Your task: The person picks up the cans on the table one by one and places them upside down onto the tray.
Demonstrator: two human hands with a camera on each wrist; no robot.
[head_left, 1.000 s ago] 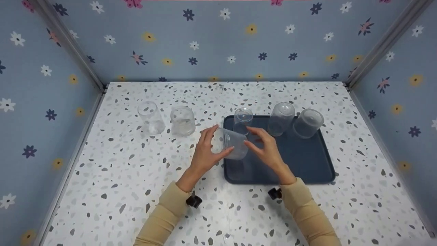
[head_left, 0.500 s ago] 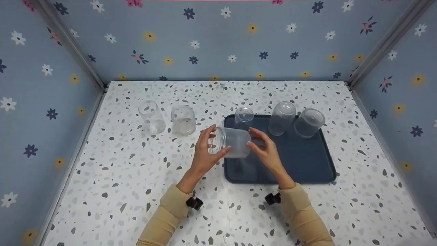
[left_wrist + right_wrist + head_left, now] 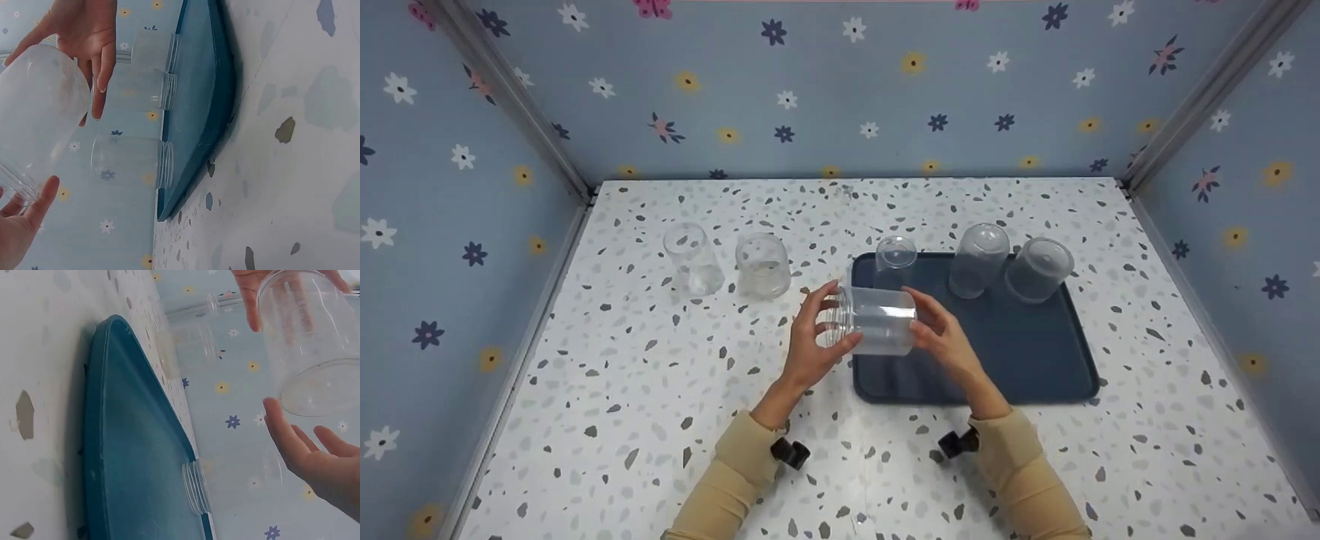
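A clear jar [image 3: 881, 321] with a threaded neck lies sideways in the air over the left part of the dark blue tray [image 3: 1005, 375]. Its mouth faces left and its base faces right. My left hand [image 3: 812, 337] grips the neck end, thumb in front and fingers behind. At the base end, my right hand [image 3: 949, 341] holds the jar between thumb and fingers. The right wrist view shows the right thumb [image 3: 275, 410] close at the base's edge. Inside, the jar looks see-through, with nothing visible in it.
Three clear jars stand upside down along the tray's far edge: a small one [image 3: 895, 259], a tall one [image 3: 979, 259] and a wide one [image 3: 1039, 270]. Two more, a tall jar [image 3: 694, 259] and a shorter jar [image 3: 763, 265], stand mouth up on the speckled table [image 3: 660, 390] at left.
The jar has turned from a slant to nearly level, with its base shifting slightly right. My right hand has followed the base. The other jars stay where they were.
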